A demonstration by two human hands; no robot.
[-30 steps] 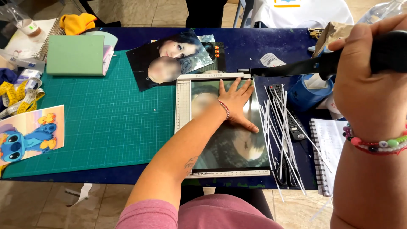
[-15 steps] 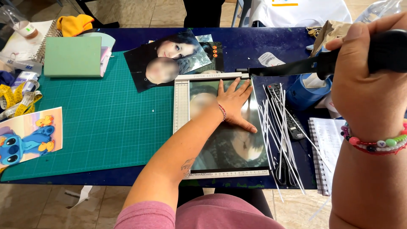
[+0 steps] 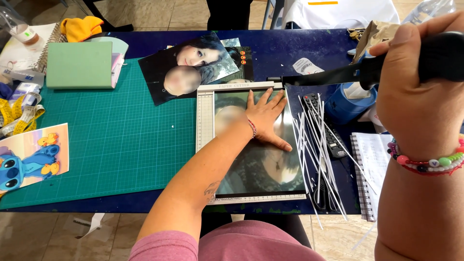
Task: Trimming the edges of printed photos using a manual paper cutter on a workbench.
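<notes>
My left hand [image 3: 267, 117] lies flat, fingers spread, on a large photo print [image 3: 258, 159] that rests on a white paper cutter [image 3: 205, 116]. My right hand [image 3: 419, 82] is raised at the right, closed around the black handle of the cutter's blade arm [image 3: 333, 75], which is lifted up off the board. A pile of thin white paper strips [image 3: 316, 145] lies just right of the cutter's edge. Beaded bracelets circle my right wrist.
A green cutting mat [image 3: 106, 145] covers the left of the blue table. On it lie other photo prints [image 3: 193, 67], a cartoon picture [image 3: 31, 157] and a green block [image 3: 79, 65]. A remote control [image 3: 331, 133], a blue cup [image 3: 345, 104] and a spiral notebook [image 3: 369, 164] sit at right.
The view has shifted slightly; my right hand with the blade handle stays raised, and my left hand remains pressed on the print.
</notes>
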